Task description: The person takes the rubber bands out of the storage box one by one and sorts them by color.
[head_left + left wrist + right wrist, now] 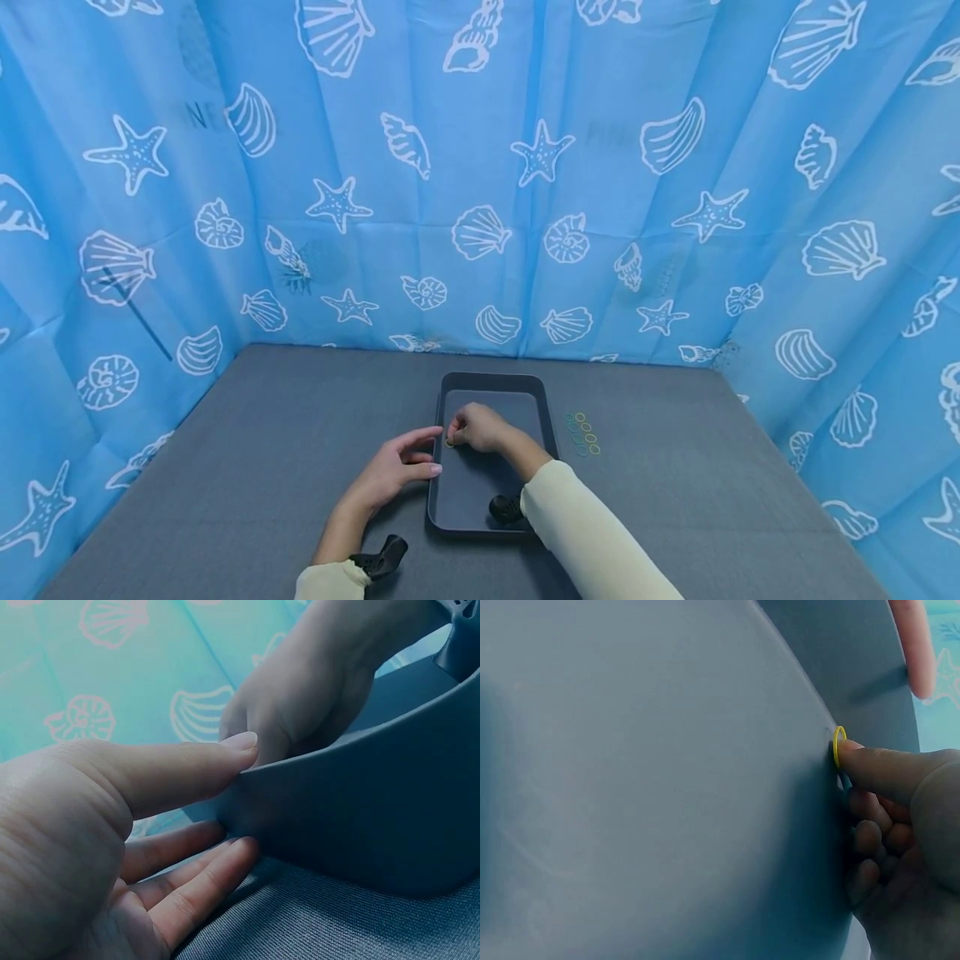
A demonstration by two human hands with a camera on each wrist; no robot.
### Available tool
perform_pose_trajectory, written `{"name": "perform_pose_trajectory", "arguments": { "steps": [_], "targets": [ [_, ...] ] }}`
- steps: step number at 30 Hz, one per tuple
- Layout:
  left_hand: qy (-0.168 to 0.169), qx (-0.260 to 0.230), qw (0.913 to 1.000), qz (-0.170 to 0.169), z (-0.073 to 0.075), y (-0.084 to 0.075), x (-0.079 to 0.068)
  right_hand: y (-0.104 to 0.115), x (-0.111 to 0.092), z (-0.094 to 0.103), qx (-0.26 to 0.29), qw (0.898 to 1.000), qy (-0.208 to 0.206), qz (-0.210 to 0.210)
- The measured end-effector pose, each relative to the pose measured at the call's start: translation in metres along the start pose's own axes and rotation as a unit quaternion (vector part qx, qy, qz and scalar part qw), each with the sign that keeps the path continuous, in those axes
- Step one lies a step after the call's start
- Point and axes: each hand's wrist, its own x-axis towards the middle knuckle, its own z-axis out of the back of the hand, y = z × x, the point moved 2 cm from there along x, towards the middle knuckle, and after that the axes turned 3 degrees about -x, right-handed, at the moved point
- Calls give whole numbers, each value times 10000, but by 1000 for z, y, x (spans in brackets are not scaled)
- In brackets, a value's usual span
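Note:
A small yellow ring [835, 752] is pinched between thumb and fingers of my right hand [480, 427]. That hand reaches into the dark grey tray [480, 523], down by its left wall, with the ring right at the inner edge of the floor. My left hand [386, 473] is at the tray's left side from outside. In the left wrist view its thumb [187, 774] lies at the rim and other fingers extend low beside the outer wall. Part of the ring is hidden behind the right thumb.
Right of the tray, several yellow rings [590, 438] and several green rings [573, 427] lie in two rows on the grey table [660, 483]. A blue curtain [420, 192] with white shell prints stands behind and at both sides. Each wrist wears a black device [386, 557].

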Motion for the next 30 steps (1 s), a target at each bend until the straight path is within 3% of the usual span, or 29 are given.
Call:
{"name": "perform_pose_trajectory", "arguments": {
  "steps": [15,22,30],
  "targets": [
    [-28,90,9999,-66,-2,0,-1,-1,-12,23,499,9979,-257,335],
    [46,79,9999,-93,-1,3,0,-1,-27,43,478,9963,-513,504],
    [-118,153,9998,-82,-1,4,1,-8,-48,62,452,9932,-863,638]
  ]
}}
